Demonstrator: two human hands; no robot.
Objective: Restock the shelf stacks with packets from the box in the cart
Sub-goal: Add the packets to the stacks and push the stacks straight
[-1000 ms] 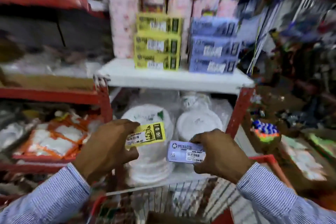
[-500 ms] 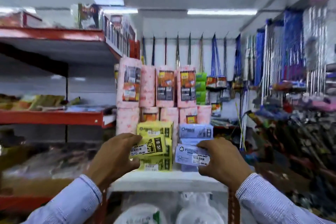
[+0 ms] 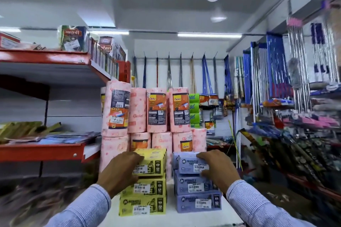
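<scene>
On the white shelf [image 3: 169, 216] stand two stacks of packets. My left hand [image 3: 120, 173] grips a yellow packet [image 3: 154, 162] that rests on top of the yellow stack [image 3: 144, 197]. My right hand [image 3: 218, 169] grips a lilac packet [image 3: 190, 165] that sits on top of the lilac stack [image 3: 198, 193]. Both packets carry white price labels facing me. The cart and its box are out of view.
Pink paper-towel rolls [image 3: 158, 110] are stacked right behind the two stacks. Red shelves [image 3: 42, 151] with flat goods run along the left. Brooms and mops [image 3: 276, 79] hang on the right wall and at the back.
Both hands have carried their packets up and forward from above the cart onto the tops of the two stacks. The view has tilted up from the cart to the shelf.
</scene>
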